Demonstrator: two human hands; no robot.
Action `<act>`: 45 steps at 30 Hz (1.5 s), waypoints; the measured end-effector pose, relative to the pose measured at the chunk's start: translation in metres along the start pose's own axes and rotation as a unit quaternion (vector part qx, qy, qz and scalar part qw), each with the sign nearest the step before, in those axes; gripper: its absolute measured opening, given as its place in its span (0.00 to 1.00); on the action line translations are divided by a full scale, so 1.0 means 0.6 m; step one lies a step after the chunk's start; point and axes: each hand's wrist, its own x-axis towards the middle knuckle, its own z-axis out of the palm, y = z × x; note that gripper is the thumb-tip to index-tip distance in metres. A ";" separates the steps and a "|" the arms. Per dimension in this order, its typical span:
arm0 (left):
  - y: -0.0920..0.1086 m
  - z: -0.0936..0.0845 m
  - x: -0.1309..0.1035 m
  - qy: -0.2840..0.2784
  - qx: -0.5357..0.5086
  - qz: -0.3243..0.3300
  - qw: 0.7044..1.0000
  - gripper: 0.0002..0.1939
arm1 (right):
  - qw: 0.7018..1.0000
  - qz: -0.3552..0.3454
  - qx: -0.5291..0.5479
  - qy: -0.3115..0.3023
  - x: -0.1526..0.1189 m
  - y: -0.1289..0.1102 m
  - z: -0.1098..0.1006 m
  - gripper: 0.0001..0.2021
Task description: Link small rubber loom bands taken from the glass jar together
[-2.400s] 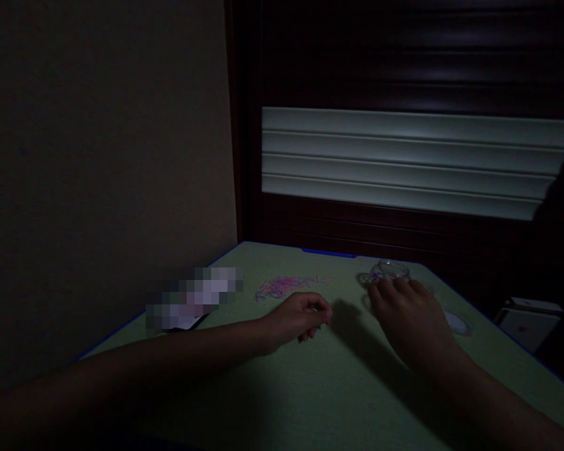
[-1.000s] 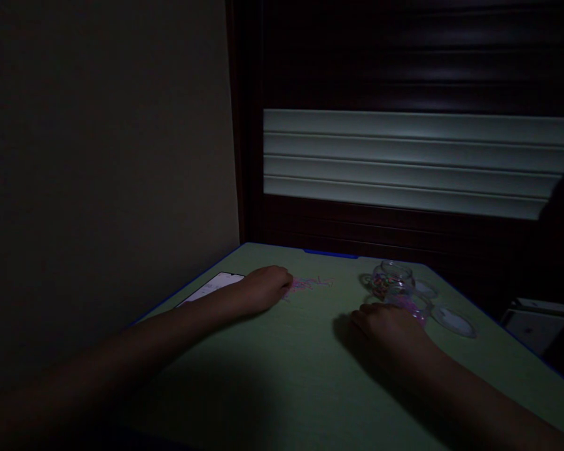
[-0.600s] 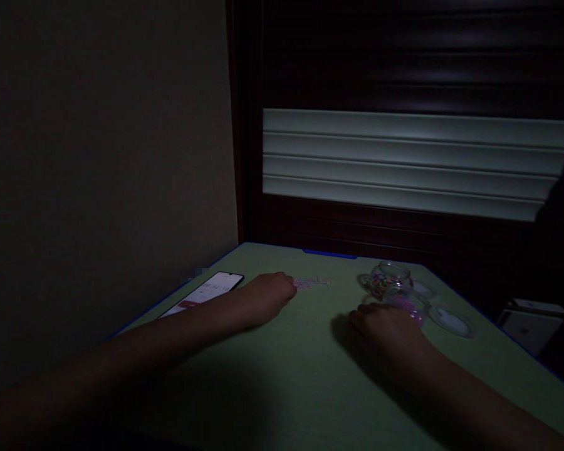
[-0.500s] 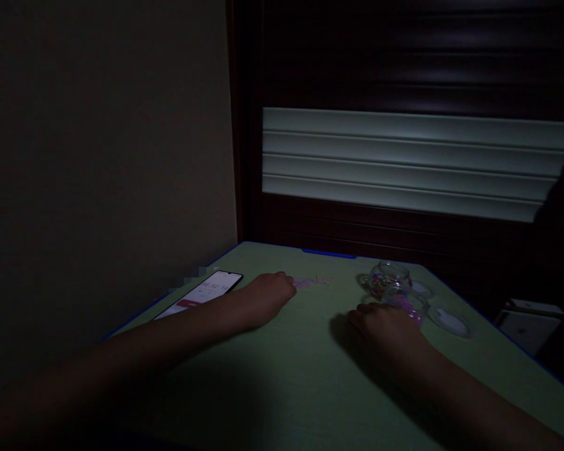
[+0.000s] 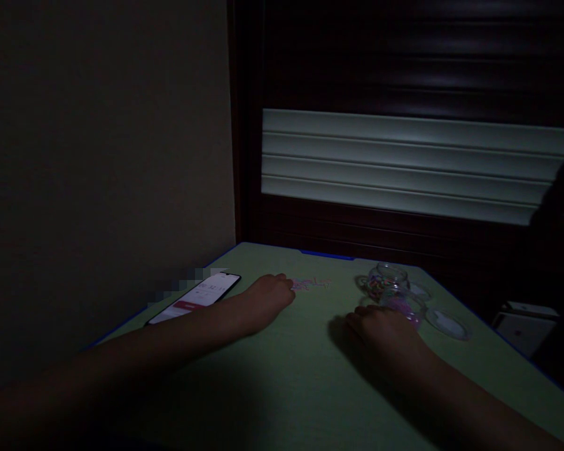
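My left hand [image 5: 270,299] rests low over the green tabletop, fingers curled down at the near left edge of a small pile of thin, pale pinkish pieces [image 5: 310,284]. Its fingertips are turned away, and what they hold, if anything, is hidden. Over the table at the right, my right hand [image 5: 380,329] has its fingers bent together, also hiding whatever is in them. Just beyond it stands a clear jar with pink contents [image 5: 407,308]. A second clear jar [image 5: 384,280], holding multicoloured small pieces, is behind that one.
Two round clear lids [image 5: 449,324] lie right of the jars. A lit phone [image 5: 195,299] showing a timer lies at the left, partly behind my left forearm. The green table [image 5: 301,376] has a blue edge; wall and dark slatted panel stand beyond. A white box [image 5: 524,329] is off to the right.
The view has shifted slightly. My right hand sits a touch further left; both hands otherwise keep nearly the same pose, and the jars and pile look unchanged.
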 end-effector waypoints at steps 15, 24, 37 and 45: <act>0.005 -0.004 0.000 0.048 -0.135 0.004 0.990 0.11 | 1.000 0.013 0.005 0.002 -0.001 -0.002 -0.005 0.13; 0.002 0.008 0.008 0.067 -0.319 -0.028 0.945 0.08 | 1.000 0.005 -0.007 -0.002 0.001 0.000 0.000 0.12; 0.055 0.039 0.020 0.047 -0.604 -0.099 0.789 0.07 | 1.000 -0.006 -0.003 0.023 -0.002 -0.002 0.001 0.13; 0.073 0.042 0.026 0.035 -0.663 -0.170 0.728 0.13 | 0.999 -0.004 0.016 0.048 0.001 -0.005 0.000 0.10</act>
